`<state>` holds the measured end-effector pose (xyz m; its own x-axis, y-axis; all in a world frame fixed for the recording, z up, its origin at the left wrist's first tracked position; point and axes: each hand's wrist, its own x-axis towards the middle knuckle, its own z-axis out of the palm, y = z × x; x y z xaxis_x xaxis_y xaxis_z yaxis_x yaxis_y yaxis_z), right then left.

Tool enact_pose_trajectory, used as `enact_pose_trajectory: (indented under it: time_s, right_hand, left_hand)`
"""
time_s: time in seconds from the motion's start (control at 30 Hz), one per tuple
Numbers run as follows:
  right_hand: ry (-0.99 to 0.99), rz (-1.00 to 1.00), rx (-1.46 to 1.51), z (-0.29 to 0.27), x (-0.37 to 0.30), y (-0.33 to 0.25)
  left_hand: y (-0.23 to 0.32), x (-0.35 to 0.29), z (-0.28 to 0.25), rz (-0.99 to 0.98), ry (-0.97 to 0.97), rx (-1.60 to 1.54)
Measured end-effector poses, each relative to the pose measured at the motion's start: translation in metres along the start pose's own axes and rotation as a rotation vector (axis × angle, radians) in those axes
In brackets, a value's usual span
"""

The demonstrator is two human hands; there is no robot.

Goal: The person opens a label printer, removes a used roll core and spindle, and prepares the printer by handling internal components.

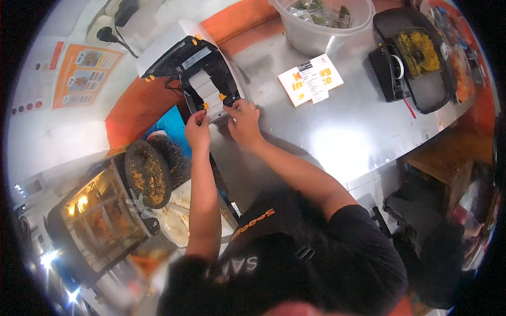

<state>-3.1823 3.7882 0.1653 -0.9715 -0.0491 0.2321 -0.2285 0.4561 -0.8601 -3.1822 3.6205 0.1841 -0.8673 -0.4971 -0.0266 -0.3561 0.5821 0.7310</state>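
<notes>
A label printer (236,68) with a white and black body stands on the steel counter, its lid (184,55) raised. White label paper (212,100) runs out over its front edge, between small yellow tabs. My left hand (198,134) is at the left front corner, thumb and fingers pinched at the paper's left edge. Across from it, my right hand (245,124) has its fingers bent and closed at the paper's right edge. The fingertips partly hide the paper's end.
Right of the printer lie a white and orange card (295,87) with a printed slip on it. A clear tub (316,34) stands behind. A black tape dispenser (387,71) and a tray of yellow food (419,50) are farther right. At left are a bowl of crumbs (153,176) and a lit glass cabinet (103,210).
</notes>
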Motion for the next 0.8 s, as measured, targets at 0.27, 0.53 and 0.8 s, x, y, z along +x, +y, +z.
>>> enact_pose_trajectory:
  time_s: [0.27, 0.53, 0.8]
  right_hand:
    - [-0.031, 0.049, 0.021, 0.007, 0.003, 0.002]
    - [0.034, 0.182, -0.101, 0.010, 0.019, -0.018]
    - [0.042, 0.241, -0.349, 0.018, 0.036, -0.027]
  left_hand:
    - [-0.008, 0.003, 0.007, -0.072, 0.045, -0.060]
    - [-0.001, -0.006, 0.021, -0.024, 0.165, -0.079]
    - [-0.010, -0.008, 0.032, 0.018, 0.248, -0.165]
